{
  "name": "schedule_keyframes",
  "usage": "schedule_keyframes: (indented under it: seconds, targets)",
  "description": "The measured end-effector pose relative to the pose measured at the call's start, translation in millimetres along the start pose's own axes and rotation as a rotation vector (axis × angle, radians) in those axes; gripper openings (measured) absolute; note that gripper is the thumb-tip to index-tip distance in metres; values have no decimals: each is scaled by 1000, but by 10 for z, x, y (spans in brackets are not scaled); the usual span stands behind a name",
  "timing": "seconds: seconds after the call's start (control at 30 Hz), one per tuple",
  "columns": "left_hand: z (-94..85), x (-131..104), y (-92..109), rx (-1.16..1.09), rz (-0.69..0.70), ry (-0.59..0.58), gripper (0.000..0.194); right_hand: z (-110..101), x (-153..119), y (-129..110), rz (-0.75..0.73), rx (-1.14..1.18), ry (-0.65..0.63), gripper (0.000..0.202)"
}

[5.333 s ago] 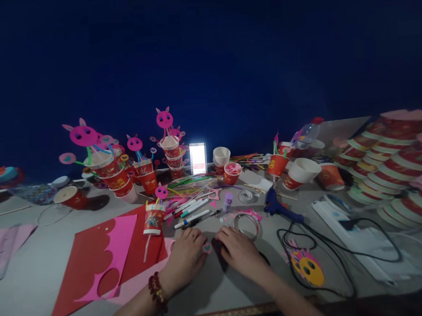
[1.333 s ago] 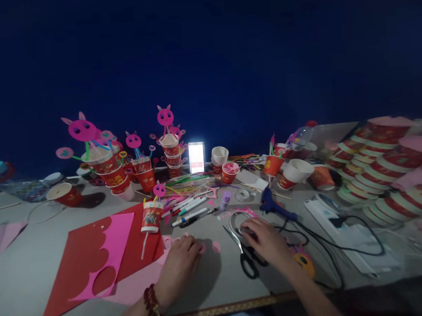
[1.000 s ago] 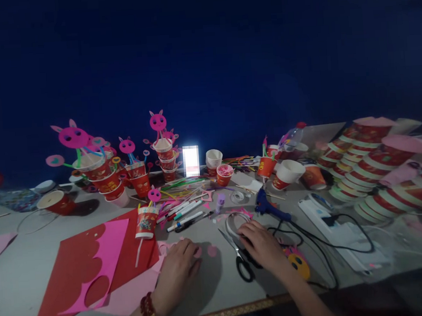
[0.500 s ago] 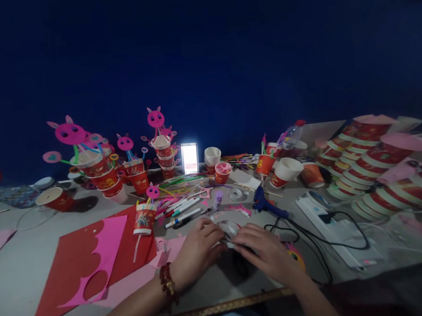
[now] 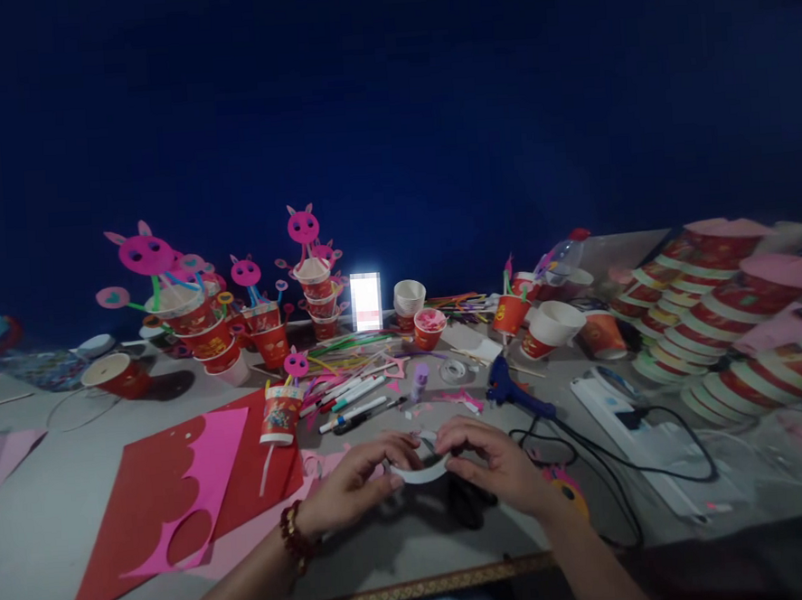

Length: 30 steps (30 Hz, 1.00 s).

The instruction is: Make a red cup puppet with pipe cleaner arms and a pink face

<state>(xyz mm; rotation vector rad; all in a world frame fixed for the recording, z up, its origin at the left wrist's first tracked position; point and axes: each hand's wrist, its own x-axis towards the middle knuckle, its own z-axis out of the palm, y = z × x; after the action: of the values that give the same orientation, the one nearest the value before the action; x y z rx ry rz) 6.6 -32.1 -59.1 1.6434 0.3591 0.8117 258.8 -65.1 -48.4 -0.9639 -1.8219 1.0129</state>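
A white ring-shaped strip [image 5: 422, 473] is held between both hands above the front middle of the table. My left hand [image 5: 371, 469], with a dark red bead bracelet on its wrist, pinches the left side of the ring. On the right side, my right hand [image 5: 485, 458] grips it between thumb and fingers. Black scissor-like handles [image 5: 464, 504] lie on the table just below the right hand. Behind the hands are a purple glue stick [image 5: 419, 382] and several markers [image 5: 359, 393].
Red and pink paper sheets [image 5: 141, 497] lie at left. Decorated red cups [image 5: 206, 334] stand behind them. A blue glue gun [image 5: 515, 391] with a black cable, a white power strip [image 5: 627, 440] and long cup stacks [image 5: 734, 316] are at right.
Both hands have moved slightly apart, and the white ring now shows clearly between them. The view has shifted a little, so the table's objects appear further right.
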Motion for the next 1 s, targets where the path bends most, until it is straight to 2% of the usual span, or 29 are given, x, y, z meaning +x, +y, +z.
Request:
schedule_keyframes:
  seconds: [0.2, 0.37, 0.57, 0.67, 0.8, 1.0]
  targets:
    - [-30, -44, 53, 19, -29, 15, 22, 30, -4, -84, 2, -68, 1, 14]
    - [-37, -67, 46, 18, -71, 82, 20, 70, -4, -136, 17, -83, 11, 14]
    - [-16, -85, 73, 172, -70, 49, 20, 123, 8, -168, 48, -69, 45, 7]
    - [19, -84, 102, 325, -41, 59, 16, 202, 3, -147, 58, -68, 152, 15]
    - [87, -70, 128, 538, 45, 171, 11, 359, -1, -140, 22, -99, 368, 12]
    - [133, -76, 125, 753, 114, 225, 17, 527, 40, -160, 11, -131, 413, 3]
